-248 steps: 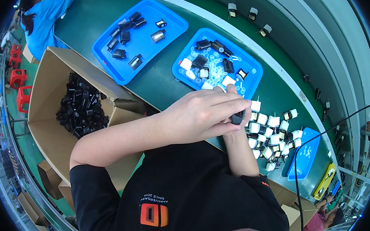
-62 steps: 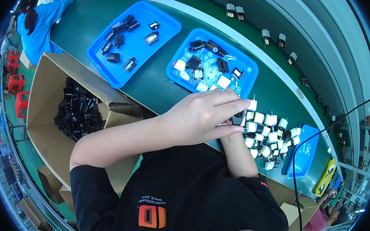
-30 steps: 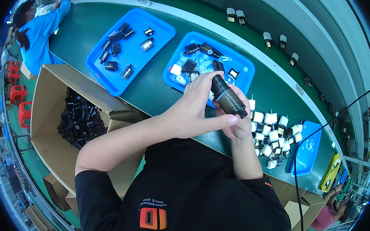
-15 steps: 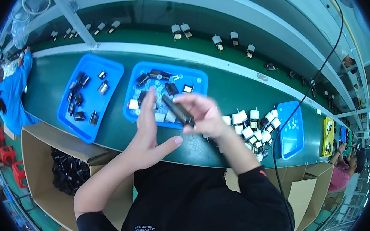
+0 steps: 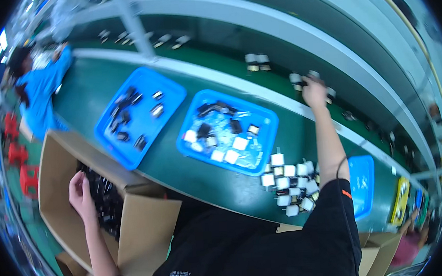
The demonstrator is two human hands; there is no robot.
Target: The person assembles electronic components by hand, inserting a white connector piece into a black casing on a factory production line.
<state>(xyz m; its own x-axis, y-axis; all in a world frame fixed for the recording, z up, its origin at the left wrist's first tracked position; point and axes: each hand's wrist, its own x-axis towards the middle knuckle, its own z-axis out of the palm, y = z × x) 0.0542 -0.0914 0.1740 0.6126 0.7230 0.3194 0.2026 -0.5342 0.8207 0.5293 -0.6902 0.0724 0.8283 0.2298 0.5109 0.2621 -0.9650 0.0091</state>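
Over the open cardboard box (image 5: 149, 215) on the left is my left hand (image 5: 81, 194), its fingers slightly bent and a little apart beside the heap of black cases (image 5: 106, 200). Nothing shows in that hand, though motion blurs its fingertips. My right arm stretches across the bench to the green belt (image 5: 215, 54). There my right hand (image 5: 314, 93) has its fingers closed around a small white-and-dark part (image 5: 313, 74), partly hidden and blurred. Similar white-topped parts (image 5: 295, 80) lie beside it on the belt.
Two blue trays, a left one (image 5: 151, 130) and a middle one (image 5: 183, 125), hold dark and white parts. White-topped parts (image 5: 290, 183) are heaped on the green bench (image 5: 182, 176) near a third blue tray (image 5: 363, 187). A cable hangs at my right. A co-worker in blue (image 5: 43, 94) is far left.
My hands have parted from over the middle tray. The left has gone into the box; the right has reached to the belt, and the black case it held is out of it. The view has shifted.
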